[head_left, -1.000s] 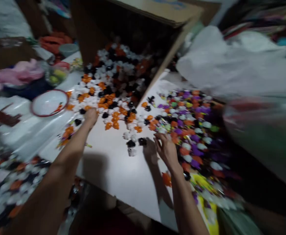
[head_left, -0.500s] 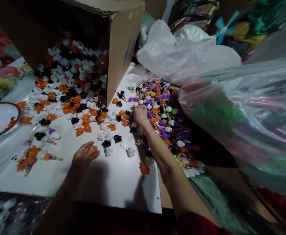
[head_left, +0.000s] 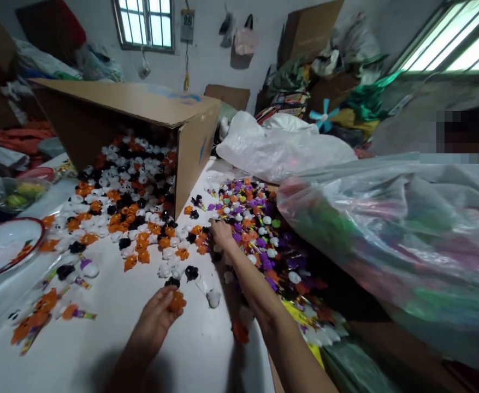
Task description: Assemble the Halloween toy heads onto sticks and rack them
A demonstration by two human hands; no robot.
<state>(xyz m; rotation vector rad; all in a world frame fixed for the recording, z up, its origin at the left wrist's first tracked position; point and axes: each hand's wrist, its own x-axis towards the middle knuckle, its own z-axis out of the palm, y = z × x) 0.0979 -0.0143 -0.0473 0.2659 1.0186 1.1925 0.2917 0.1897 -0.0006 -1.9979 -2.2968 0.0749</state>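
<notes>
While it's held, the lumpy figure (head_left: 177, 302) looks orange.

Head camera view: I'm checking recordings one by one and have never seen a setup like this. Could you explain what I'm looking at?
There is no machine here: a person works bare-handed, and a camera worn on their head looks forward and down. On the smooth white tabletop, a brown cardboard box lies on its side, with a heap of small orange, white and black pieces spilling out. To its right is a pile of purple, orange and white pieces. The left hand holds a small orange piece. The right hand is at that pile's near-left edge; whether it grips anything is hidden.
</notes>
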